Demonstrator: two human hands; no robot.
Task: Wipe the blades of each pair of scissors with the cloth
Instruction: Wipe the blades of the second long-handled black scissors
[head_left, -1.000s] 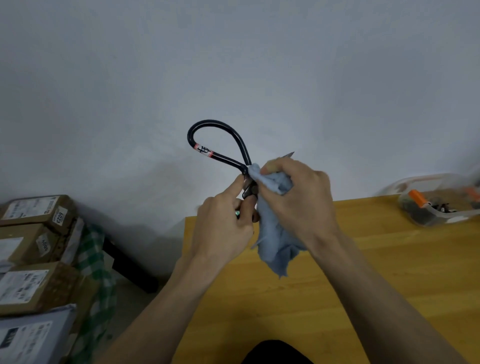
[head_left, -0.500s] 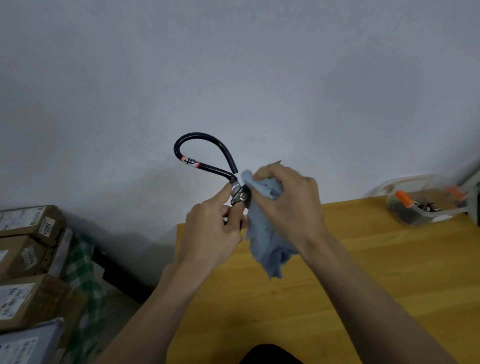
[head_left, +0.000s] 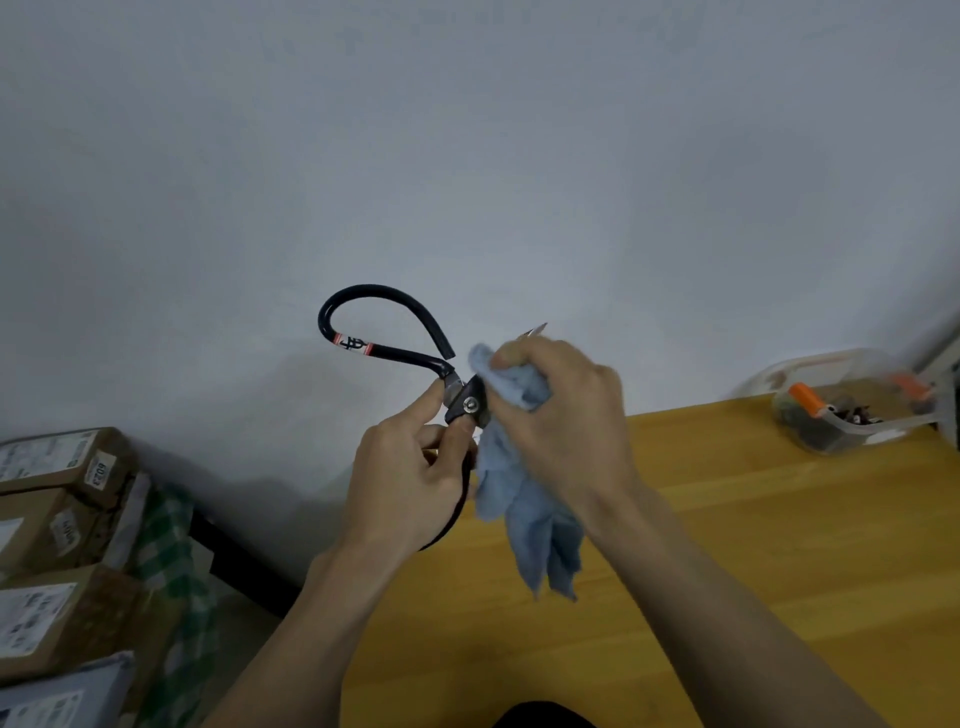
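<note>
I hold a pair of black scissors (head_left: 384, 332) with big looped handles in the air above the table's left end. My left hand (head_left: 410, 478) pinches it at the pivot screw, with the lower handle loop running under the palm. My right hand (head_left: 561, 410) grips a light blue cloth (head_left: 524, 499) wrapped round the blades. Only the blade tip (head_left: 537, 329) pokes out above my fingers. The rest of the cloth hangs down below my right hand.
The wooden table (head_left: 753, 545) lies below my arms. A clear plastic tub (head_left: 852, 410) with orange-handled items stands at its far right by the wall. Cardboard boxes (head_left: 57, 519) and a green checked cloth (head_left: 171, 561) are stacked on the floor at left.
The pivot screw, covered by the cloth a second ago, now shows bare. The scissors sit lower in view than one second ago.
</note>
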